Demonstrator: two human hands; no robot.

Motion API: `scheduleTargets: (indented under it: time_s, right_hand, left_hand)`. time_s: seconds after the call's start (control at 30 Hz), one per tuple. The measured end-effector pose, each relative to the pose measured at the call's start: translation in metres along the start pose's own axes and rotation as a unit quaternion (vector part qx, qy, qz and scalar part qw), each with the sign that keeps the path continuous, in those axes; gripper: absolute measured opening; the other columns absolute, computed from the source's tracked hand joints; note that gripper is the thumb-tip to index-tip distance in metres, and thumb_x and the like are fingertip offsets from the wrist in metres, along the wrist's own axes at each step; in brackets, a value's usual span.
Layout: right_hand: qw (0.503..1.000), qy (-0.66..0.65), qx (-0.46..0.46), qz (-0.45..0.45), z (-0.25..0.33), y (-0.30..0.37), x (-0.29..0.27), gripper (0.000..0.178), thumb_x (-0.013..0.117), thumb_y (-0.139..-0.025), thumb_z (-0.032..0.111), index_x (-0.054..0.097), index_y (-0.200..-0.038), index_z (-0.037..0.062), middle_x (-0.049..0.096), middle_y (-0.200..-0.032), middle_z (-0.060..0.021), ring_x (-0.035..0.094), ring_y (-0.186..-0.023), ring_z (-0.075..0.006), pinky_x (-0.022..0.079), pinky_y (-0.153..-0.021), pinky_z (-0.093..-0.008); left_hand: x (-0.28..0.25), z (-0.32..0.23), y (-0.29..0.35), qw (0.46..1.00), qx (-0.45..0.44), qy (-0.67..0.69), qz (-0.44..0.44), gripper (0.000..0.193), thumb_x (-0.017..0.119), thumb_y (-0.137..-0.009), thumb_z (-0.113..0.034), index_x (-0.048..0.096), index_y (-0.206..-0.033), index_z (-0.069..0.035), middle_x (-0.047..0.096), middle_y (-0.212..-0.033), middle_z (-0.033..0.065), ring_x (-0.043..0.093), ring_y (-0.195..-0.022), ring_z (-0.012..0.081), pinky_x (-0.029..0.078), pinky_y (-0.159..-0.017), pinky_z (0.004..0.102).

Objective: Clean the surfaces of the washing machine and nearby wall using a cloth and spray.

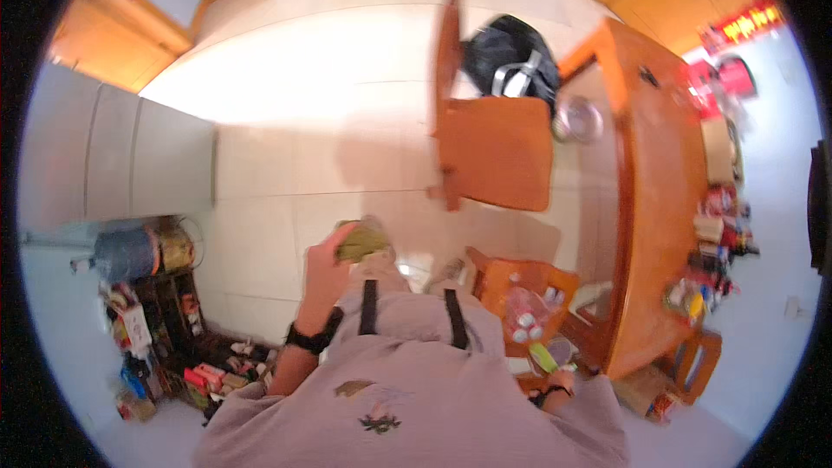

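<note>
A soft-looking olive-green item (364, 244) is held in the left hand (324, 267), ahead of the pale shirt (459, 399), presumably to be kept clear of it; whether the lime-green strip (542, 357) by the right hand (562, 379) is gripped cannot be told, owing to blur; a crinkled, see-through bag (530, 308) is supported, probably for easy reach, by a flat wooden chair (494, 282).
</note>
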State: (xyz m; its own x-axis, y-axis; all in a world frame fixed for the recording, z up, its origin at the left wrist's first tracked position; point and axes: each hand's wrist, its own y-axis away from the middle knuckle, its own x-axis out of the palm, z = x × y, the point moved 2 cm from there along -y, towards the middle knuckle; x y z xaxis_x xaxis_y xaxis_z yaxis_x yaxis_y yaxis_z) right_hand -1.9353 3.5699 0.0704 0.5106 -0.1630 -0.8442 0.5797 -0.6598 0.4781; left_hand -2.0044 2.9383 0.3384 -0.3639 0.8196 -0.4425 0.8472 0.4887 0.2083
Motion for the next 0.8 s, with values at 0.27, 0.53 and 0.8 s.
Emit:
scheduleTargets:
  time_s: [0.27, 0.53, 0.8]
  right_hand:
    - [0.968, -0.004, -0.244, -0.054, 0.252, 0.063, -0.05, 0.028, 0.053, -0.088, 0.027, 0.061, -0.091, 0.001, 0.064, -0.084, -0.0185, 0.061, -0.074, -0.036, 0.05, -0.066, -0.0442]
    - [0.896, 0.057, -0.435, -0.068, 0.444, 0.139, -0.097, 0.029, 0.051, -0.089, 0.029, 0.058, -0.089, 0.0007, 0.062, -0.082, -0.0208, 0.059, -0.074, -0.0386, 0.047, -0.065, -0.0463]
    - [0.751, 0.155, -0.637, -0.078, 0.613, 0.243, -0.089, 0.031, 0.049, -0.089, 0.03, 0.056, -0.087, 0.0004, 0.06, -0.08, -0.0232, 0.058, -0.074, -0.0413, 0.045, -0.064, -0.0485]
  left_hand:
    - [-0.122, 0.037, -0.047, 0.995, 0.002, -0.056, -0.081, 0.05, 0.05, -0.07, 0.007, 0.057, -0.117, -0.007, 0.064, -0.092, 0.0215, 0.065, -0.079, 0.0317, 0.05, -0.069, 0.0341]
    - [-0.231, 0.062, -0.121, 0.993, 0.002, 0.013, -0.116, 0.048, 0.056, -0.072, 0.002, 0.056, -0.118, -0.007, 0.064, -0.093, 0.022, 0.065, -0.081, 0.0319, 0.05, -0.071, 0.033]
    - [-0.321, 0.084, -0.222, 0.994, 0.032, 0.003, -0.101, 0.053, 0.062, -0.076, -0.004, 0.048, -0.127, -0.007, 0.062, -0.106, 0.0209, 0.064, -0.094, 0.0294, 0.05, -0.08, 0.0343]
